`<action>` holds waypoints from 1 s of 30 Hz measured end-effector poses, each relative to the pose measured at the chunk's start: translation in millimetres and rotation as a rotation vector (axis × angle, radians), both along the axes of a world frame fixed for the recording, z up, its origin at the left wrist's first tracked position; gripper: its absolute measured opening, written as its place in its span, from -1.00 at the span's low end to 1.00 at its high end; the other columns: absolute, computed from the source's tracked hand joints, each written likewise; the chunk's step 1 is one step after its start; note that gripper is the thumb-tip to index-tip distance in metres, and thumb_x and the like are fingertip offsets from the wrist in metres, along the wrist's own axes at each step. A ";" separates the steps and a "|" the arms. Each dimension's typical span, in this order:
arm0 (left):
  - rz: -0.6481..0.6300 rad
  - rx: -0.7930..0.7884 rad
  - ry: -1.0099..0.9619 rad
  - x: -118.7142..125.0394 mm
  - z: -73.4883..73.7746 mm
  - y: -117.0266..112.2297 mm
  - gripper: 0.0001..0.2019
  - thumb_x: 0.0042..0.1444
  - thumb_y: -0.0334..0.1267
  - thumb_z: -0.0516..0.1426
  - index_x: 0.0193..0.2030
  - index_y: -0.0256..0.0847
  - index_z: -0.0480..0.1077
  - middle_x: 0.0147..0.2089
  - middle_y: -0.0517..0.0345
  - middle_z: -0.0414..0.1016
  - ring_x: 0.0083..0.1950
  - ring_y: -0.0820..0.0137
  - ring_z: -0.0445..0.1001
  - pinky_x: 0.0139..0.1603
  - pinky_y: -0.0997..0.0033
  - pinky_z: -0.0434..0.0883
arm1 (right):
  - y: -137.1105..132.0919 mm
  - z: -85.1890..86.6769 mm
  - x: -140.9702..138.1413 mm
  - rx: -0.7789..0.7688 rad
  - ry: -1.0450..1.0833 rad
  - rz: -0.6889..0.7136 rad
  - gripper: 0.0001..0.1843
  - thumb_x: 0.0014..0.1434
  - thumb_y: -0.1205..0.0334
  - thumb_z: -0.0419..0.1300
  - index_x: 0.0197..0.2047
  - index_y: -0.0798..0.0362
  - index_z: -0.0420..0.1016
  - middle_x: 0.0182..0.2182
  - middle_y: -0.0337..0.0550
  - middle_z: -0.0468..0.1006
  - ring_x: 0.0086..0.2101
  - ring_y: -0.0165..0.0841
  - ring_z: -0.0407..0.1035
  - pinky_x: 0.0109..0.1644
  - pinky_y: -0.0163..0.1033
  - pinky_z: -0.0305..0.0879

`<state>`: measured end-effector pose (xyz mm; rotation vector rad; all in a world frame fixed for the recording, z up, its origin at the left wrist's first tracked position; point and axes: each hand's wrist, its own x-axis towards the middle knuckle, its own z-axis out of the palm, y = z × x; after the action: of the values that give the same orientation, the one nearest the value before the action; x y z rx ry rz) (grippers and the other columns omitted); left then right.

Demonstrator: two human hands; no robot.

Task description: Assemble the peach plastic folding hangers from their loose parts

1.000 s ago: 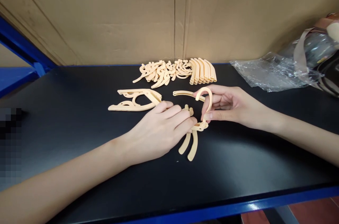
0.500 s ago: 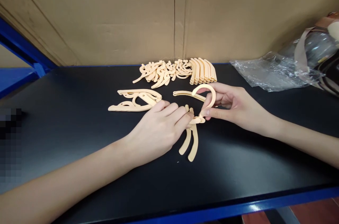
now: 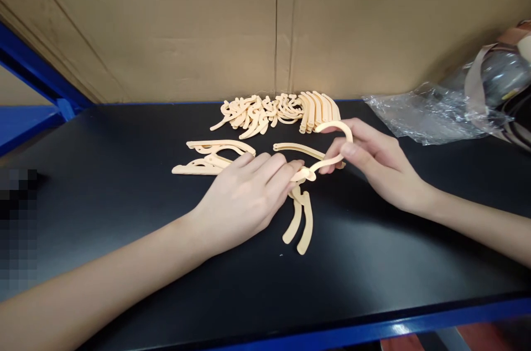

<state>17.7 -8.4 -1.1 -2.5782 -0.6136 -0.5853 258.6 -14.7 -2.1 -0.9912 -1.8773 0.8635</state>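
My right hand [image 3: 375, 160] pinches a cream plastic hanger hook [image 3: 347, 130] between thumb and fingers, its curved end pointing left. The hook's lower end meets a small cream hanger piece [image 3: 305, 174], which the closed fingers of my left hand [image 3: 249, 193] grip. Much of that piece is hidden behind the left fingers. Below them, two curved cream hanger arms [image 3: 306, 229] rest on the black surface. A single long hanger arm [image 3: 296, 146] lies behind the hands, its right end partly covered by my right fingers.
Folded cream hangers [image 3: 199, 168] lie beyond my left hand. Farther back sit a heap of loose hooks and small parts [image 3: 253, 113] and a row of stacked arms [image 3: 319, 110] before a cardboard wall [image 3: 186, 24]. Clear plastic wrap [image 3: 423, 113] and a bag [image 3: 514, 102] are at right.
My right hand has moved a little right and up, and the hook has swung over to the right with it. My left hand keeps its grip in nearly the same place.
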 end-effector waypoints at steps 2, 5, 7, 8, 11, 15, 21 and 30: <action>0.021 0.005 -0.066 -1.8 3.6 -1.6 -0.76 0.34 -0.38 -0.02 0.03 -0.40 0.38 -0.24 0.06 0.47 -0.29 0.33 0.44 -0.30 0.35 0.30 | 4.1 -2.5 5.2 0.140 -0.141 -0.064 -0.63 0.44 -0.05 -0.03 0.18 -0.09 0.28 -0.29 -0.15 0.53 -0.26 -0.22 0.45 -0.11 -0.11 0.40; 0.108 0.006 -0.140 -5.2 10.2 -4.7 -0.75 0.34 -0.33 0.00 0.07 -0.35 0.36 -0.22 0.09 0.49 -0.37 0.40 0.44 -0.45 0.42 0.26 | 13.9 -8.2 10.9 0.372 -0.407 -0.139 -0.64 0.41 0.02 0.03 0.17 -0.02 0.26 -0.20 -0.10 0.51 -0.20 -0.17 0.42 -0.10 -0.08 0.37; 0.147 -0.126 -0.235 -7.0 15.0 -4.6 -0.73 0.32 -0.32 0.01 0.11 -0.29 0.33 -0.21 0.12 0.49 -0.42 0.45 0.42 -0.52 0.47 0.23 | 19.8 -12.3 11.9 0.471 -0.530 -0.154 -0.67 0.37 0.09 0.09 0.13 0.03 0.30 -0.17 -0.10 0.50 -0.18 -0.18 0.41 -0.10 -0.10 0.36; 0.154 -0.272 -0.304 -7.5 17.2 -3.5 -0.73 0.31 -0.31 0.01 0.11 -0.27 0.31 -0.22 0.14 0.49 -0.46 0.48 0.40 -0.54 0.50 0.24 | 22.0 -14.1 11.7 0.498 -0.569 -0.157 -0.68 0.36 0.11 0.11 0.12 0.04 0.32 -0.16 -0.09 0.50 -0.17 -0.18 0.41 -0.10 -0.11 0.36; 0.143 -0.903 -0.572 -7.0 22.5 2.9 -0.74 0.25 -0.31 0.02 0.07 -0.24 0.26 -0.24 0.14 0.46 -0.57 0.54 0.35 -0.65 0.55 0.29 | 25.5 -17.4 10.4 0.513 -0.628 -0.137 -0.69 0.35 0.15 0.12 0.11 0.04 0.32 -0.15 -0.09 0.50 -0.15 -0.18 0.41 -0.09 -0.11 0.37; 0.115 -1.481 -0.865 -3.9 24.9 9.8 -0.85 0.17 -0.39 0.04 -0.11 -0.24 0.20 -0.20 0.09 0.40 -0.56 0.51 0.38 -0.73 0.55 0.36 | 26.7 -18.3 10.4 0.473 -0.634 -0.084 -0.71 0.36 0.27 0.04 0.13 0.06 0.30 -0.16 -0.07 0.49 -0.17 -0.18 0.41 -0.09 -0.10 0.38; 0.142 -1.742 -0.970 -0.4 23.6 9.9 -0.85 0.26 -0.29 0.03 -0.33 -0.19 0.13 -0.42 0.24 0.25 -0.60 0.56 0.24 -0.74 0.58 0.32 | 28.0 -20.6 13.7 0.467 -0.611 -0.099 -0.57 0.26 0.50 -0.17 0.10 0.13 0.32 -0.19 -0.03 0.39 -0.27 -0.24 0.36 -0.15 -0.13 0.35; 0.092 -1.806 -0.980 -2.5 12.1 13.7 -0.77 0.33 -0.21 0.03 -0.36 -0.23 0.17 -0.47 0.29 0.19 -0.59 0.59 0.19 -0.69 0.62 0.31 | 22.4 -14.3 11.0 0.434 -0.628 -0.010 -0.66 0.38 -0.02 0.09 0.00 0.06 0.44 -0.14 -0.09 0.42 -0.27 -0.27 0.38 -0.19 -0.21 0.33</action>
<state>15.2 5.3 11.0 -3.3828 -2.4545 -1.9490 269.7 7.7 -16.5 -1.0609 -2.4357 0.1038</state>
